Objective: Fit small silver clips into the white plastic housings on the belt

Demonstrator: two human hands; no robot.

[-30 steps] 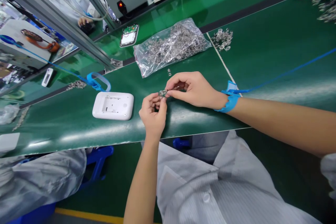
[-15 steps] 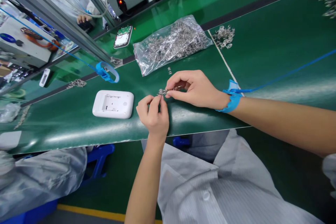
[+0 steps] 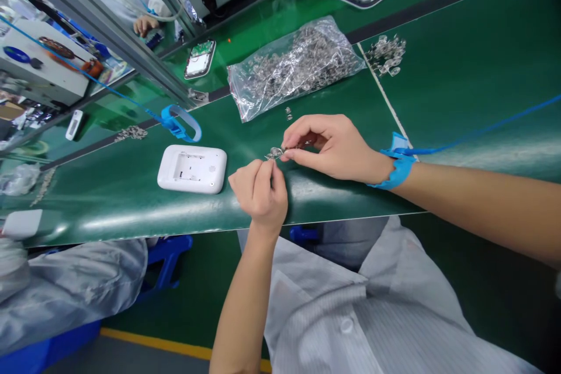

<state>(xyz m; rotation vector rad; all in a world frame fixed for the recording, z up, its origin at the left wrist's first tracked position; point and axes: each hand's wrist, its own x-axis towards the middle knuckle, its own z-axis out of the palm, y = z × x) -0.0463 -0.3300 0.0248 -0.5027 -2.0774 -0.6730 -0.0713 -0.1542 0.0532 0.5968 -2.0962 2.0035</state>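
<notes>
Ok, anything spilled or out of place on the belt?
Two loose clips lie on the belt just outside the bag, and a clip heap sits apart beside it. The left hand and right hand pinch one metal part. Nothing looks damaged.

Bright, even light from overhead. Broad white glare bands on the green belt [image 3: 109,210] along its near edge. Soft dark shadow just under the right hand [image 3: 337,149]. Centre sharp. The aluminium rail [image 3: 109,29] bows near the frame edge, and the far left corner is smeared.

Glossy green conveyor belt [image 3: 109,198] under an aluminium rail [image 3: 109,41], grey floor below.
</notes>
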